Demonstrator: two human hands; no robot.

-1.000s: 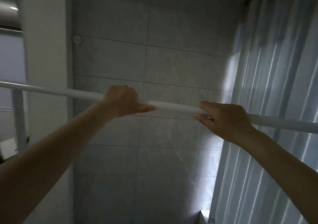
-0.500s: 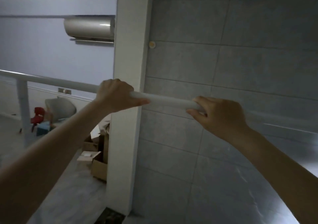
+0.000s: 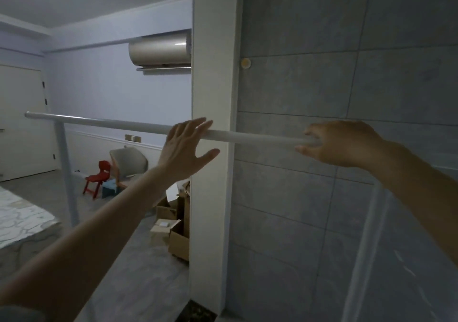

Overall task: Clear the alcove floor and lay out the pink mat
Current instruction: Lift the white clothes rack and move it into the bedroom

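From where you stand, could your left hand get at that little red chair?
Probably not. The left hand is up at the white rail, and the red chair sits well across the floor, beyond the rail's upright post. You'd need to walk over.

Dim room: grey tiled wall (image 3: pixel 347 86), white pillar (image 3: pixel 213 49), red chair (image 3: pixel 98 176).

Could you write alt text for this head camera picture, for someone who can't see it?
Two bare arms reach up to a white rail: the left hand lies open against it, and the right hand curls around it. Behind are a white pillar, a grey tiled wall, cardboard boxes and a red chair.
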